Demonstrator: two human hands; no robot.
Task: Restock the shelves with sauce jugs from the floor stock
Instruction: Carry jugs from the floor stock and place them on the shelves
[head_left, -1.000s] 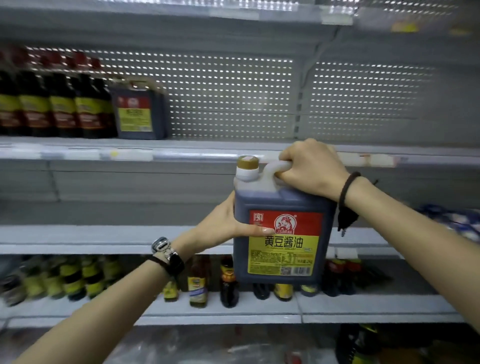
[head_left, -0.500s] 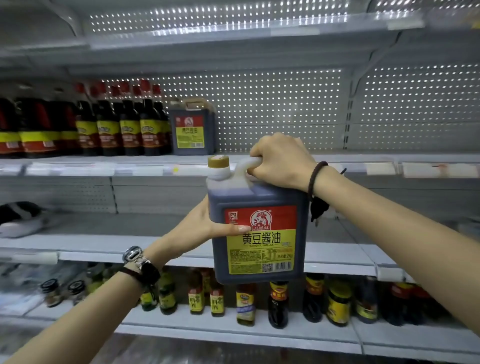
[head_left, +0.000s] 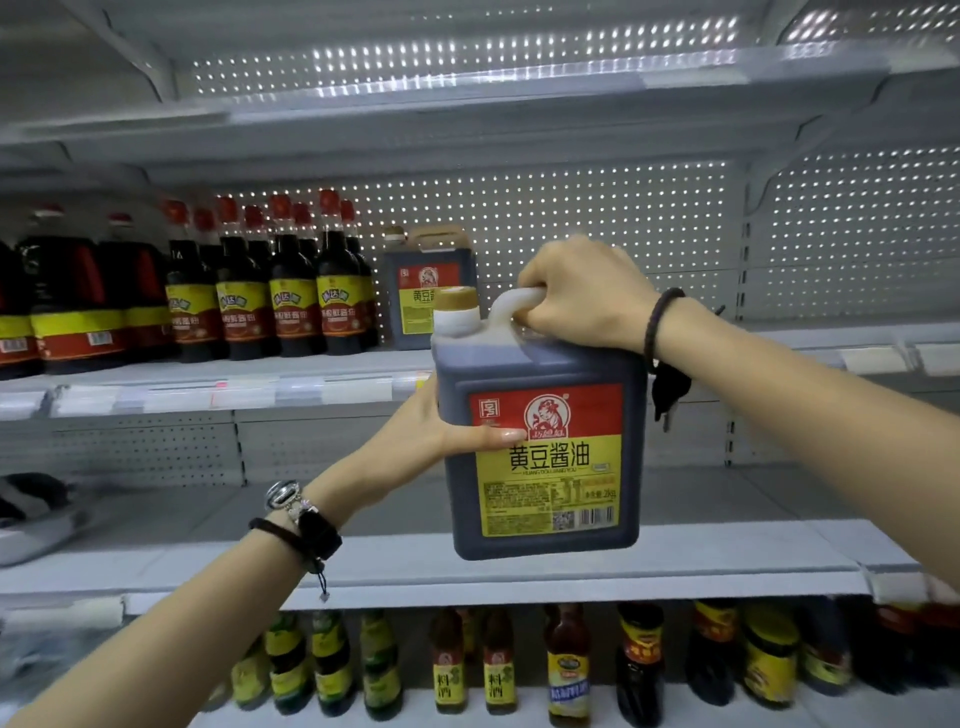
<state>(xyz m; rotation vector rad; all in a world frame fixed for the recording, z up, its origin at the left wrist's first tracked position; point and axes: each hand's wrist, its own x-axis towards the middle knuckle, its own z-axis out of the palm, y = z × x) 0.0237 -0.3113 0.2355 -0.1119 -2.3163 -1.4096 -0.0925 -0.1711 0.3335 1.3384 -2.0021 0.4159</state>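
Gripping squarish, glossy dark jug (head_left: 545, 467)

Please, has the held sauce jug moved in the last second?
Yes. The held jug has risen: its base now shows above the middle shelf edge, earlier below it.

You have one view, worn on your head, facing the shelving (head_left: 519, 566) squarely from close in. The soy sauce jug (head_left: 545, 467) sits near the lens, just right of mid-frame; the shelving spreads above, below, left and right of it.
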